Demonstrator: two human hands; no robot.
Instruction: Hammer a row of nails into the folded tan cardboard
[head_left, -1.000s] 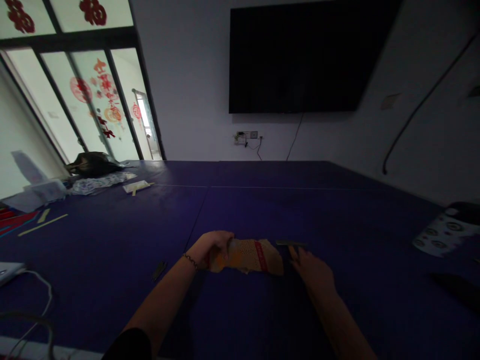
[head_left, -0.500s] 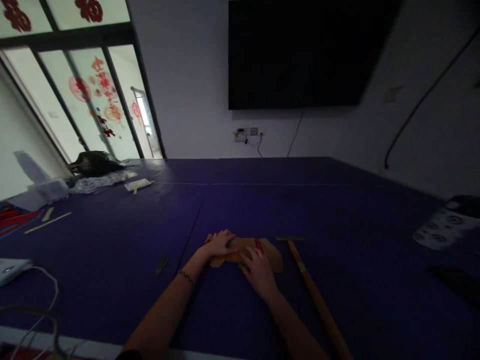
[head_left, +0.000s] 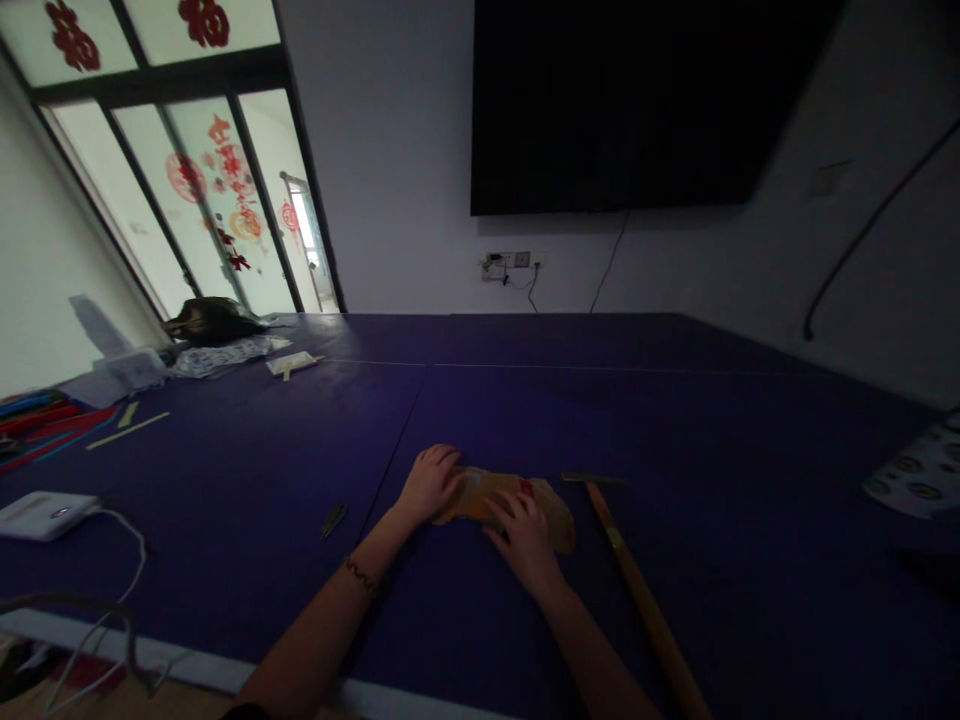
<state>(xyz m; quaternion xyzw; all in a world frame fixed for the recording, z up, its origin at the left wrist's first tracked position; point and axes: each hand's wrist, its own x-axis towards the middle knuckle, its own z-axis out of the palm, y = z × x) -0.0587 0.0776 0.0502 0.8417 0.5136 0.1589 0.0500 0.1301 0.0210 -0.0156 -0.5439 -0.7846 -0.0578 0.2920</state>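
A flat, irregular brown piece (head_left: 553,510), like paper or cardboard with a red mark on it, lies on the dark blue tabletop. My left hand (head_left: 429,485) rests over its left end, fingers stretched out and covering that edge. On its middle lies my right hand (head_left: 526,545), with fingers spread and the tips touching the surface. Just right of the piece is a hammer (head_left: 637,590), its thin metal head away from me and its long wooden handle running toward me. Several small dark metal pieces, perhaps nails (head_left: 334,519), lie left of my left forearm.
A white device (head_left: 46,515) with a cable is at the left edge. Farther back lie yellowish strips (head_left: 129,430), red and blue items (head_left: 56,430), a plastic box (head_left: 127,372) and a black bag (head_left: 214,318). A patterned object (head_left: 919,470) stands at right.
My left hand has slid left and toward the piece's outer end, its fingers no longer over the inner part. My right hand stays on the middle. The view has turned slightly left.
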